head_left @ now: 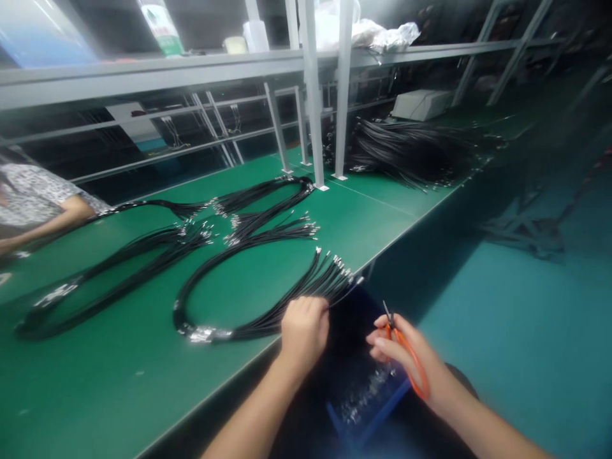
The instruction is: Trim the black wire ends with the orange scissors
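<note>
My left hand [304, 328] is closed around a bundle of thin black cables [315, 280] near their metal-tipped ends, at the front edge of the green table [119, 376]. The bundle loops back across the table to a taped section [203, 333]. My right hand [406, 357] grips small orange-handled snips [404, 347], blades pointing up, just right of the cable ends and off the table edge. Below my hands sits a blue tray [368, 401] holding small shiny metal bits.
More looped black cable bundles [143, 255] lie across the table. A big heap of cables [411, 150] lies at the far right by grey shelf posts [313, 95]. Another person's arm [43, 223] rests at the left edge. Teal floor [526, 306] lies to the right.
</note>
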A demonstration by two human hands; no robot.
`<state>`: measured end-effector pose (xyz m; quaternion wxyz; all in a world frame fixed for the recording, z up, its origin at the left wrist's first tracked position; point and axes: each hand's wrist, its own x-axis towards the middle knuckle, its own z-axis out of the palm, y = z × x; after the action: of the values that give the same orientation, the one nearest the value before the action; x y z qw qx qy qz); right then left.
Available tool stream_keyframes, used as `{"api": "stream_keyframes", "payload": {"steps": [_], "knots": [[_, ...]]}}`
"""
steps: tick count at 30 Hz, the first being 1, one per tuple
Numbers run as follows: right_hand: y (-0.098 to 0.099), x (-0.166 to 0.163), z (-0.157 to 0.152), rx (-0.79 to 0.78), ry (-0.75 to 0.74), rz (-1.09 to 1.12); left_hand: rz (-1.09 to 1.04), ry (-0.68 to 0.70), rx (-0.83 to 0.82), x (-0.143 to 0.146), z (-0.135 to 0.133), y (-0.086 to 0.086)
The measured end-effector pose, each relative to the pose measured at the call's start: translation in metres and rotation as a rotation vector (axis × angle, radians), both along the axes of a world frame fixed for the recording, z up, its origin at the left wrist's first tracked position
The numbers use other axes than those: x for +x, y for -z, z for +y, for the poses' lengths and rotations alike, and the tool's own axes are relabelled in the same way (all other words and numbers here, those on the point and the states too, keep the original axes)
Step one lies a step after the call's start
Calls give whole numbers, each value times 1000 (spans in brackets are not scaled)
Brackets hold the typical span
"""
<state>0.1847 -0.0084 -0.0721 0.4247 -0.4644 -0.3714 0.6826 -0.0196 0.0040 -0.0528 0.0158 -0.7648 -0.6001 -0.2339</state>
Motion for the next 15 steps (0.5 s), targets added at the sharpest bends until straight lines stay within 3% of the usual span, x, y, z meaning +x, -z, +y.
{"api": "stream_keyframes", "payload": {"steps": [6, 9, 15], "knots": [[12, -6, -8, 43, 224, 151, -43, 80, -158, 40, -25, -18], [15, -14, -13, 57, 270, 257, -221, 99, -244, 47, -32, -21], [-11, -27, -8, 127, 232, 272, -527, 73, -278, 37, -35, -20]]}}
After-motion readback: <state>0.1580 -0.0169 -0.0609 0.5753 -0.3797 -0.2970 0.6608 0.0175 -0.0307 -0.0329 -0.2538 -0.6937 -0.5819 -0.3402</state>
